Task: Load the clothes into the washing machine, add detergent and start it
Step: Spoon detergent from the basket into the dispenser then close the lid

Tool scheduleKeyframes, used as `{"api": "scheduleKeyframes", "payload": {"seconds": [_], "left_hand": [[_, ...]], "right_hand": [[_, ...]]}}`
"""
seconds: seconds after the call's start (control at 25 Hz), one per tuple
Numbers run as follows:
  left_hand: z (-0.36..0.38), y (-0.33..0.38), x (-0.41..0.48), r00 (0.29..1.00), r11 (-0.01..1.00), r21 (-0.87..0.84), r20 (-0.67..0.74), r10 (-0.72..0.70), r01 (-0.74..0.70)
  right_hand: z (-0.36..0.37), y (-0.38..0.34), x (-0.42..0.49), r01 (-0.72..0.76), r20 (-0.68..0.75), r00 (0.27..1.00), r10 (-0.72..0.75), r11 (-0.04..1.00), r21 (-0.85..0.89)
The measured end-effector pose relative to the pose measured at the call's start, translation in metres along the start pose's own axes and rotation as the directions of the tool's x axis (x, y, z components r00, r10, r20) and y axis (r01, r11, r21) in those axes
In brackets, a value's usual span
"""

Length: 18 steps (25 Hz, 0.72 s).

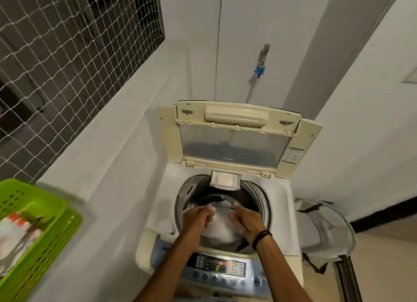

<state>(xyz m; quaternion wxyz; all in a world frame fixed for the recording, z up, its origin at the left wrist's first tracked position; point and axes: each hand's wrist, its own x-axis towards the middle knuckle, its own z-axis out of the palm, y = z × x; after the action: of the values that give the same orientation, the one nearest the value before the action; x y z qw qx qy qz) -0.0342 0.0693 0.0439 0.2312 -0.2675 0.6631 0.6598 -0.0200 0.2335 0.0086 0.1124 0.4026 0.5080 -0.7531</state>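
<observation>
A top-loading washing machine point(284, 190) stands in a white-walled corner with its lid point(234, 144) raised upright at the back edge. Both hands reach over the open drum point(256, 199). A white cloth point(220, 230) lies in the mouth of the drum, towards its front edge, between the hands. The left hand point(198, 218) has its fingers point(208, 219) curled tight round a fold of the cloth. The right hand point(247, 221) lies against the cloth with bent fingers and the thumb raised; whether it grips cannot be told. A dark band point(261, 236) circles the right wrist. A small tray point(225, 180) juts out at the drum's rear rim. The control panel point(221, 268) along the machine's front edge shows a lit display.

To the left runs a white surface point(112, 166) with a green basket point(45, 245) at its near end, under a netted opening point(56, 65). A tap point(261, 62) with a blue fitting sits on the back wall. A grey hamper point(327, 234) stands on the floor point(383, 256) just beside the machine's right side.
</observation>
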Motion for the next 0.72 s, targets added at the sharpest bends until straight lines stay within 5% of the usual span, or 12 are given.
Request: {"api": "scheduleKeyframes", "payload": {"seconds": [0.28, 0.52, 0.72], "left_hand": [[0.042, 0.014, 0.083, 0.963, 0.934, -0.234, 0.048, -0.265, 0.269], [0.061, 0.037, 0.121, 0.943, 0.912, -0.244, 0.127, -0.307, 0.330], [0.070, 0.038, 0.154, 0.920, 0.820, -0.417, 0.194, -0.341, 0.392]], "right_hand": [[0.014, -0.021, 0.075, -0.070, -0.001, 0.997, 0.072, 0.974, 0.217], [0.029, -0.029, 0.116, -0.112, -0.061, 0.985, 0.162, 0.869, 0.483], [0.032, -0.025, 0.145, -0.001, -0.213, 0.973, 0.090, 0.923, 0.385]]}}
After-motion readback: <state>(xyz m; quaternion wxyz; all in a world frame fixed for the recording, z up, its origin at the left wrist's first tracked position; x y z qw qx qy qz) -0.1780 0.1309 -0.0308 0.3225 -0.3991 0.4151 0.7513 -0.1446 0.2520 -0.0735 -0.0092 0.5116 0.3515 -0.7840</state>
